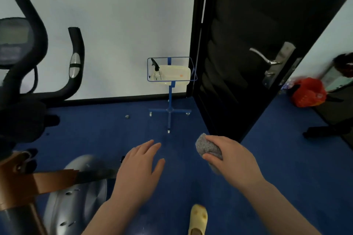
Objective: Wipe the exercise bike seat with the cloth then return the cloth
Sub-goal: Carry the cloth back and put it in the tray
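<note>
My right hand (232, 158) is closed around a bunched grey cloth (205, 145), held above the blue floor at centre right. My left hand (141, 166) hovers beside it, fingers spread and holding nothing. The exercise bike (23, 89) fills the left edge: black handlebars, a display console and a silver flywheel cover low down. Its seat is not in the frame. Ahead by the white wall stands a blue wire stand (170, 99) carrying a pale plastic tray (177, 74) with a spray bottle (156, 70) in it.
A black door (248, 53) with a metal handle stands open on the right, close to the stand. Beyond it lies a red bag (307, 92). A yellow slipper (197, 219) shows at the bottom. A small metal piece (127, 116) lies on the carpet.
</note>
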{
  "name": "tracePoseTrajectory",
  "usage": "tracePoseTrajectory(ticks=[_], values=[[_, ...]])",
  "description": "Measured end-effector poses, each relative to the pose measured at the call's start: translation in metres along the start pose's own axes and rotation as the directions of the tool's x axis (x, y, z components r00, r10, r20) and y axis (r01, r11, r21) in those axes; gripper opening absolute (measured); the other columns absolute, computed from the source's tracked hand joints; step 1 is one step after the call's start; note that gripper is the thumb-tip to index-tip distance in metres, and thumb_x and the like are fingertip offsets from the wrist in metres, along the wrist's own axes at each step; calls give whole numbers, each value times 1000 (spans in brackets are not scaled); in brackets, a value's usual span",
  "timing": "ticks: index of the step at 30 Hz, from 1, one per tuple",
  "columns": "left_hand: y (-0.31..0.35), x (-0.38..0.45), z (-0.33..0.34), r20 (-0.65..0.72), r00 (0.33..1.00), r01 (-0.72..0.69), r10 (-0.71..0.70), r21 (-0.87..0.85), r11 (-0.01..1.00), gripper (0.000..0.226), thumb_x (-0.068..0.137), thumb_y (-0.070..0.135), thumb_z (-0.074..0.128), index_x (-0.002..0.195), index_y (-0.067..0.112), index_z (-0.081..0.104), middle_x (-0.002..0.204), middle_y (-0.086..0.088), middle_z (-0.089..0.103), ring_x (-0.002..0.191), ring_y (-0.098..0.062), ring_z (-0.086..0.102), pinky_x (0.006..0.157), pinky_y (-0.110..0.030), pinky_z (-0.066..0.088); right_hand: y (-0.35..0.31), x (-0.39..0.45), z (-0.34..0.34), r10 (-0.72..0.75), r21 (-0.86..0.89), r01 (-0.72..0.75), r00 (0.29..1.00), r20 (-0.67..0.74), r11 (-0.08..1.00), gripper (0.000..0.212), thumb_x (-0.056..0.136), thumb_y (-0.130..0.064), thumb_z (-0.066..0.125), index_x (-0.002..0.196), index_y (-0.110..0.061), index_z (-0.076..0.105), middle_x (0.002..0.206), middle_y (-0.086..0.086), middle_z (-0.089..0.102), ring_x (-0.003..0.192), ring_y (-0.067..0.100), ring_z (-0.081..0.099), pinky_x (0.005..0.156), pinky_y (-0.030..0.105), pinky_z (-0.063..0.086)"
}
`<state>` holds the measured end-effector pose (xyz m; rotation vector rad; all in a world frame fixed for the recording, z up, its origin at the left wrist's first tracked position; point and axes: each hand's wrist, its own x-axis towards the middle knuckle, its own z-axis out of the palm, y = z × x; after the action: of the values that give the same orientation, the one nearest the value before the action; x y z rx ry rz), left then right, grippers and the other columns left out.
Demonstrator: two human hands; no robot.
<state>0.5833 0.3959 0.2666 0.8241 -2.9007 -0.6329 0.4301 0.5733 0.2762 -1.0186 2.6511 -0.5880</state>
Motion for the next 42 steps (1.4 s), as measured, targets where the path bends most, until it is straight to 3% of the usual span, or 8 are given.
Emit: tracePoseTrajectory(ticks=[6,12,28,34,42], values=[[38,89,-5,-90,995,32,-36,-43,999,48,92,43,40,138,31,37,148,12,32,135,-10,29,112,-28,21,33,82,-33,-56,-9,56,998,42,998,50,89,-48,55,136,-42,40,129,-23,50,115,3,48,89,27,45],[42,137,3,-54,995,76,-81,-78,994,47,91,43,43,136,31,40,146,12,35,133,-10,32,110,-28,24,40,144,-43,-97,-7,98,990,99,995,52,89,-46,56,138,-40,39,129,-22,50,115,3,47,91,25,44],[-46,361,-35,-96,986,124,-134,-101,987,46,91,42,45,135,31,42,145,10,38,133,-12,34,109,-30,26,-2,383,-27,-157,3,158,982,103,988,52,87,-44,58,137,-38,43,129,-19,52,114,6,48,90,25,44],[-87,448,-47,-30,994,106,-107,-48,993,46,90,41,46,135,28,44,145,6,41,131,-16,37,109,-34,28,-15,466,-24,-124,10,123,988,88,992,52,87,-44,59,136,-38,43,132,-18,51,115,6,49,88,26,45],[-89,550,-33,36,994,107,-104,-81,991,45,91,39,46,134,27,45,142,6,43,130,-15,38,108,-32,28,11,567,-17,-67,36,63,991,114,997,52,87,-43,60,136,-34,45,131,-13,54,113,10,52,88,30,48]])
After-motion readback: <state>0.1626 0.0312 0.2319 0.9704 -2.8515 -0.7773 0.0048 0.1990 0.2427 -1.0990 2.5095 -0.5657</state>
